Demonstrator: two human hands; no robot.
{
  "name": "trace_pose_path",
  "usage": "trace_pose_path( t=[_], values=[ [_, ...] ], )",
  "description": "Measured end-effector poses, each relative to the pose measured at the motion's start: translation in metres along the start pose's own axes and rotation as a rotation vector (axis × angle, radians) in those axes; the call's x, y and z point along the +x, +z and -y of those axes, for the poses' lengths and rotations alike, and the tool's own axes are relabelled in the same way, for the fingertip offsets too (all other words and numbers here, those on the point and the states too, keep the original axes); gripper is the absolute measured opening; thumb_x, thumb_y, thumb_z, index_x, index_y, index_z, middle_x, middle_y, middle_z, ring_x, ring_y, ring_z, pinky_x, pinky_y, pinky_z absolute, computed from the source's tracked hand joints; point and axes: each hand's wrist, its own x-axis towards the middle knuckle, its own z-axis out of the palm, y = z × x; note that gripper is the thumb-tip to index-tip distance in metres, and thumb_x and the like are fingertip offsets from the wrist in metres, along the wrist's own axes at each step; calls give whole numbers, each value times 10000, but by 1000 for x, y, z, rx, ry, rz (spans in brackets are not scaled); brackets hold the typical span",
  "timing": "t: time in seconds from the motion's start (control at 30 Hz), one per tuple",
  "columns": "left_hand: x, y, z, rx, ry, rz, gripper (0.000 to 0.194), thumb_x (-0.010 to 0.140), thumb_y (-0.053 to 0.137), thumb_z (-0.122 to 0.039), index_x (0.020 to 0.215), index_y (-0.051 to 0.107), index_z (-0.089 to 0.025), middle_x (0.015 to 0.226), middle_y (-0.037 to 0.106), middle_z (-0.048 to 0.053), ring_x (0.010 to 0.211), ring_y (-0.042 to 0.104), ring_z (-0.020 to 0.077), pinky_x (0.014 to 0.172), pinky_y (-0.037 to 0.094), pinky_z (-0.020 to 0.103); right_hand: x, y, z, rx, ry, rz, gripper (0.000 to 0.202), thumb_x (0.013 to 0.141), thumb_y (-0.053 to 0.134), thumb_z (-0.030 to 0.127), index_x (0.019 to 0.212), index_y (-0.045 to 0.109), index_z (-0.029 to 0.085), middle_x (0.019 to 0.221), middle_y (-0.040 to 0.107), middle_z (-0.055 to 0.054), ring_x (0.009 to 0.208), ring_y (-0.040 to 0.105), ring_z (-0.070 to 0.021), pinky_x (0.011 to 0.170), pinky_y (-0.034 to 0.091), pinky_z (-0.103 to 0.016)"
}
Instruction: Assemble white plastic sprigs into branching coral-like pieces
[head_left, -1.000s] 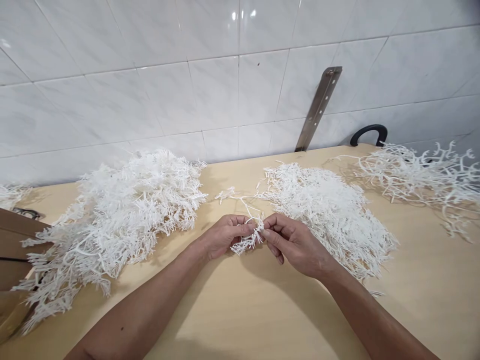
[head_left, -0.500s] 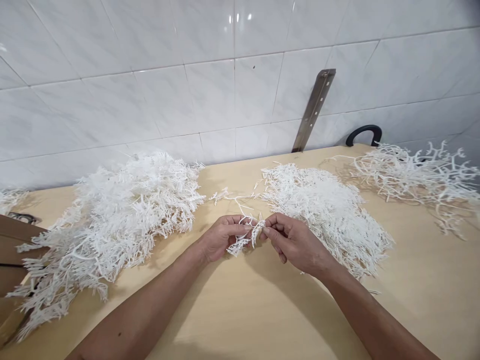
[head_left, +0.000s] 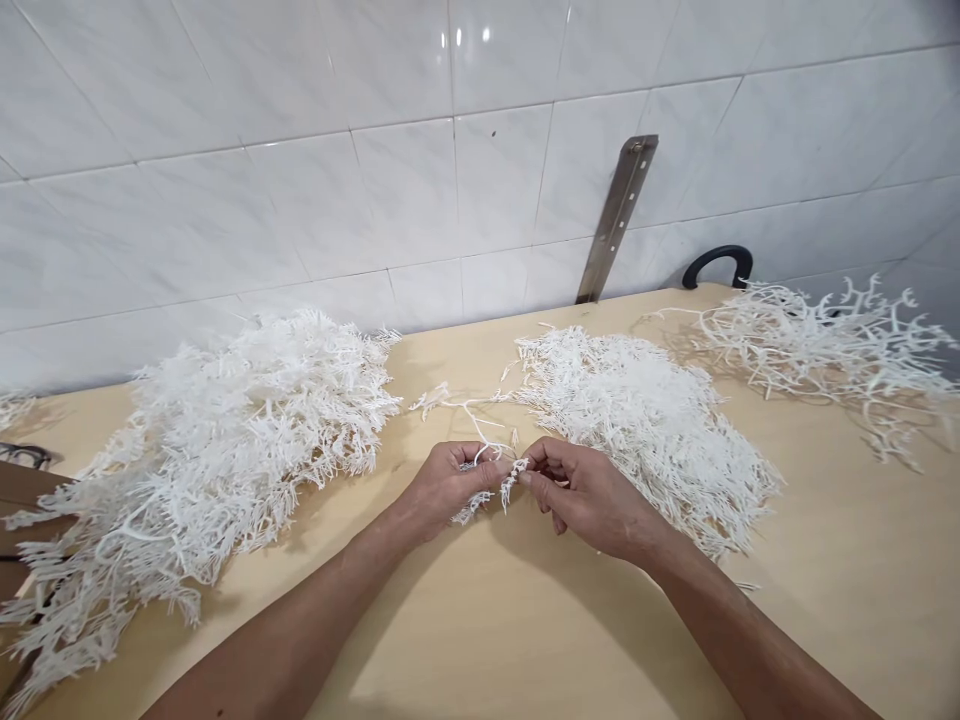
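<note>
My left hand (head_left: 450, 487) is closed, pinching a thin white branching stem (head_left: 470, 407) between thumb and fingers. Its bare upper twigs stick out above the hand, and feathery ends hang below it. Close by on the right, my right hand (head_left: 574, 490) is closed, its thumb and forefinger on a small feathery white sprig (head_left: 512, 480) by the stem. Whether that sprig is still joined to the stem, I cannot tell. Just behind my right hand lies a pile of feathery white sprigs (head_left: 630, 410). A larger heap of white branched sprays (head_left: 262, 420) spreads to the left.
Bare white stems (head_left: 817, 340) lie tangled at the right on the wooden table (head_left: 465, 640). A black curved handle (head_left: 718, 262) and a slotted metal strip (head_left: 616, 220) stand against the tiled wall (head_left: 300, 210). A brown box (head_left: 30, 500) is at the left edge.
The view has shifted slightly, and the piles appear a little further left. Both hands remain close together at the stem; fewer feathery ends show between them now.
</note>
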Motion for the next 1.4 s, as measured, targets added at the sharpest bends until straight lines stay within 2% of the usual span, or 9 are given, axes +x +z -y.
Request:
trace_pose_path(
  t=[0.1, 0.3, 0.53, 0.73, 0.83, 0.97, 1.03, 1.2, 1.4],
  values=[
    [1, 0, 3, 40, 22, -10, 464, 692, 788, -554, 722, 593, -134, 634, 525, -9, 577, 455, 99, 566, 343, 240, -1, -3, 0, 8, 4, 13, 138, 894, 574, 335, 860, 596, 204, 701, 569, 23, 546, 530, -105, 466, 496, -227],
    [2, -1, 9, 157, 88, -16, 483, 790, 675, -612, 737, 549, -149, 639, 515, -15, 577, 442, 93, 563, 340, 230, -2, -8, 1, -15, 8, -25, 276, 905, 592, 402, 1094, 633, 206, 764, 626, 20, 484, 604, -105, 514, 504, -265],
    [0, 3, 8, 193, 73, -51, 495, 787, 657, -638, 758, 549, -156, 620, 528, -10, 550, 440, 98, 535, 340, 233, 0, 1, 2, 33, -9, -117, 277, 916, 571, 442, 947, 681, 189, 722, 614, 26, 449, 599, -99, 507, 492, -257],
    [-1, 5, 4, 183, 57, -40, 497, 745, 705, -617, 751, 565, -140, 651, 486, -17, 583, 400, 93, 565, 318, 238, 2, 6, 1, -4, -14, -179, 269, 919, 553, 426, 943, 683, 191, 718, 657, 7, 454, 583, -107, 472, 494, -247],
    [0, 5, 3, 170, 45, -29, 497, 723, 722, -613, 751, 561, -143, 671, 492, -12, 613, 410, 104, 596, 325, 247, 2, 11, -2, -136, -91, -245, 245, 927, 536, 388, 947, 691, 198, 749, 683, -15, 500, 592, -127, 504, 498, -266],
    [0, 4, 2, 125, 40, 25, 480, 736, 713, -598, 724, 532, -154, 666, 463, -19, 624, 406, 109, 616, 324, 254, 4, 17, -8, -448, -310, -343, 197, 940, 487, 265, 913, 672, 200, 836, 701, -55, 698, 633, -175, 649, 486, -300],
    [0, 3, 2, 131, 52, 38, 465, 756, 695, -591, 726, 531, -157, 657, 463, -19, 617, 403, 110, 604, 315, 253, 6, 17, -11, -551, -337, -385, 200, 937, 459, 222, 879, 649, 191, 834, 689, -71, 716, 624, -185, 672, 471, -309],
    [-3, 4, 2, 204, 88, 23, 449, 763, 696, -580, 714, 571, -152, 666, 514, -5, 628, 436, 113, 610, 334, 244, 9, -6, -11, -599, -170, -628, 135, 854, 502, 235, 781, 612, 207, 736, 671, -57, 667, 612, -203, 665, 457, -321],
    [0, 4, 5, 14, 1, -67, 484, 663, 782, -590, 710, 557, -164, 644, 506, -24, 565, 432, 90, 520, 353, 215, -1, -49, -3, -581, 7, -871, 163, 845, 586, 373, 812, 613, 215, 634, 627, -24, 572, 586, -192, 655, 458, -331]
  ],
)
